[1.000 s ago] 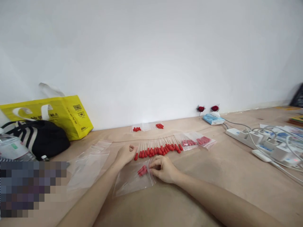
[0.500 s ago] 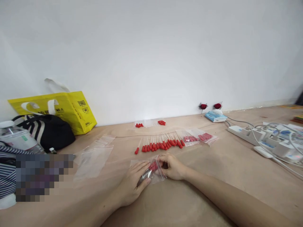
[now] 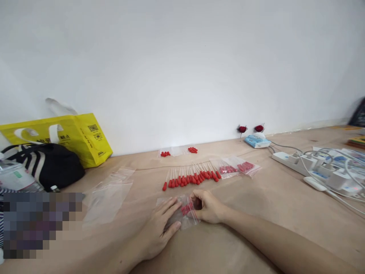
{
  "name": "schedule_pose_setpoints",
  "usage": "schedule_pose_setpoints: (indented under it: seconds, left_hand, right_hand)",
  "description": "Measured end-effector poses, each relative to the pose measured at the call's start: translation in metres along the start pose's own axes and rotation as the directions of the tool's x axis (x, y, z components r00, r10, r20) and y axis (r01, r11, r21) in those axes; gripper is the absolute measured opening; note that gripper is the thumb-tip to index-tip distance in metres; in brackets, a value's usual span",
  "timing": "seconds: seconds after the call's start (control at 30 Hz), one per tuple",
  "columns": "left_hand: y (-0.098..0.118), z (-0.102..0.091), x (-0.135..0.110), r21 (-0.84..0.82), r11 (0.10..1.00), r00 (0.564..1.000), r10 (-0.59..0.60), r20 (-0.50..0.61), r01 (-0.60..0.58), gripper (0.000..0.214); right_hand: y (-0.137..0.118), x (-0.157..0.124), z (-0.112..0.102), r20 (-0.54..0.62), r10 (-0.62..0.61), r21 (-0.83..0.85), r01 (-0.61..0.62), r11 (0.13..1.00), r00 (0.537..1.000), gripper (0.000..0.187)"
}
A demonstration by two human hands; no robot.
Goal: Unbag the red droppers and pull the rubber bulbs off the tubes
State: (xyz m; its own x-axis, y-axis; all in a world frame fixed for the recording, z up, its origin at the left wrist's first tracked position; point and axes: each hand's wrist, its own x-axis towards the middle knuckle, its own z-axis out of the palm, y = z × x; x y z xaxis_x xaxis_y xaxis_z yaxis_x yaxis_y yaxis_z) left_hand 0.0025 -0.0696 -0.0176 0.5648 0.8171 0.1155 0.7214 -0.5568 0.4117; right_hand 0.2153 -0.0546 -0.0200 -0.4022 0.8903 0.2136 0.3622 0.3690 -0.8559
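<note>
A clear zip bag [image 3: 174, 219] lies on the table in front of me, with red rubber bulbs [image 3: 186, 208] showing through it. My left hand [image 3: 159, 228] rests on the bag's left part, its fingers stretched out and thumb apart. At the right end, my right hand [image 3: 207, 207] pinches the bag near its zip strip, the fingertips partly hidden. Just beyond my hands is a row of droppers [image 3: 194, 177] with red bulbs toward me and thin pale stems pointing away. Filled zip bags [image 3: 245, 166] with red bulbs sit right of that row.
Flat zip bags [image 3: 111, 198] lie to the left. More red-bulbed pieces [image 3: 192, 150] rest near the wall. A yellow bag [image 3: 85, 140] and a black bag [image 3: 61, 163] stand at left. On the right are a tissue pack [image 3: 256, 141] and a power strip [image 3: 288, 161] with tangled cables.
My left hand has flattened slightly on the bag, and the bag looks smoother under it. My right hand keeps its pinch at the zip end. The view has shifted slightly.
</note>
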Motion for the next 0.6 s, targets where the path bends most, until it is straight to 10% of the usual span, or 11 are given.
schedule_pose_setpoints:
  seconds: [0.33, 0.6]
  left_hand:
    - [0.001, -0.015, -0.004, 0.005, 0.998, 0.998, -0.062, 0.029, 0.062, 0.047]
    - [0.012, -0.023, 0.005, -0.172, 0.98, 0.982, -0.125, -0.14, 0.1, 0.031]
  right_hand:
    - [0.025, -0.019, -0.061, 0.085, 0.201, 0.445, -0.217, 0.869, 0.976, 0.03]
    - [0.032, -0.046, -0.087, -0.147, 0.41, 0.79, -0.143, 0.596, 0.9, 0.03]
